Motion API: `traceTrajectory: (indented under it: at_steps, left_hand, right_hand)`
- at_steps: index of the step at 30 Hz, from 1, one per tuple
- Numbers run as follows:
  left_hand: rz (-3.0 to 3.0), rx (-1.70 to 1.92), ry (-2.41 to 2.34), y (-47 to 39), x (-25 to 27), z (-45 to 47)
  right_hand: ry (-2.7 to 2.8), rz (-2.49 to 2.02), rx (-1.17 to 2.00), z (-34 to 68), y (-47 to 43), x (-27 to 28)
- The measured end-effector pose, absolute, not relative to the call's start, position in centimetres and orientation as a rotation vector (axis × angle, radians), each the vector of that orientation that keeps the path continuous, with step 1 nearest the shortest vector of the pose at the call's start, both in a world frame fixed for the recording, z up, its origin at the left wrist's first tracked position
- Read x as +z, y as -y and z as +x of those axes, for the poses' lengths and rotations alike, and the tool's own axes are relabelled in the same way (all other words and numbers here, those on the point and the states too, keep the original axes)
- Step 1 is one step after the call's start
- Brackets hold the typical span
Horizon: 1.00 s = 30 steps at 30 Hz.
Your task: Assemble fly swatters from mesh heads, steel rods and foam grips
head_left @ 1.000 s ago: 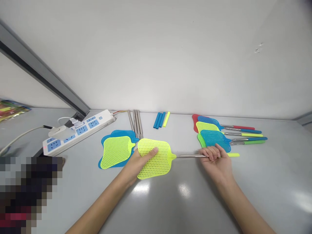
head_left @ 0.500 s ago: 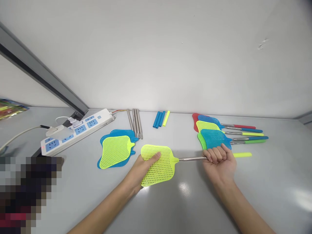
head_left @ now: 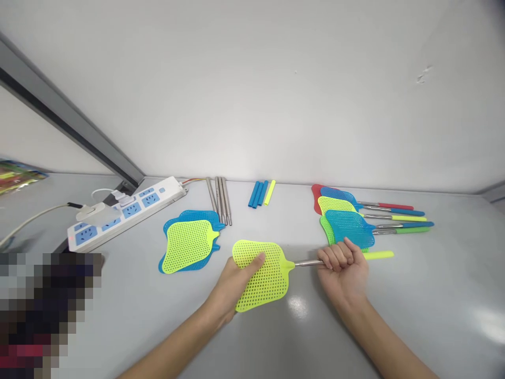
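Observation:
A yellow fly swatter (head_left: 268,289) with a perforated head, metal rod and yellow handle is held level between my two hands. My left hand (head_left: 232,284) is closed on the head, thumb on top and fingers hidden beneath. Wrapped round the rod near the handle is my right hand (head_left: 344,271); the handle's end sticks out to its right. Just beyond that hand lies a group of whole swatters, with a blue swatter (head_left: 349,227) on top. Left of my left hand, a loose yellow swatter head (head_left: 187,245) rests on blue swatter heads (head_left: 197,216).
Several metal rods (head_left: 222,202) lie near the wall, with blue handle sleeves (head_left: 258,193) and one yellow sleeve (head_left: 270,192) to their right. A white power strip (head_left: 130,210) with plugs and cables stands at left. A colourful packet (head_left: 19,176) lies far left.
The swatter's head has come slightly nearer and to the right. My right hand has shifted left, closer to the head, still gripping; the handle moved left too.

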<state>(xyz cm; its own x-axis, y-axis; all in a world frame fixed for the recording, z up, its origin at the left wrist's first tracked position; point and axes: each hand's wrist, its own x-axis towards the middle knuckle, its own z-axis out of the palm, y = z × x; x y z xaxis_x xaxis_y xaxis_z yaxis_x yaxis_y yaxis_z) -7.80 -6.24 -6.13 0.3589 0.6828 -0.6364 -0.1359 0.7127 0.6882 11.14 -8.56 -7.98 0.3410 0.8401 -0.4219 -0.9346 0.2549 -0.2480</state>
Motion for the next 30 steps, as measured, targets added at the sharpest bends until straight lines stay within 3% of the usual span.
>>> traceTrajectory:
  at_steps: [30]
  left_hand:
    - [0.708, 0.673, -0.979, 6.0, -6.0, -7.5]
  right_hand:
    - [-0.122, -0.444, 1.497, 12.5, 7.7, -8.0]
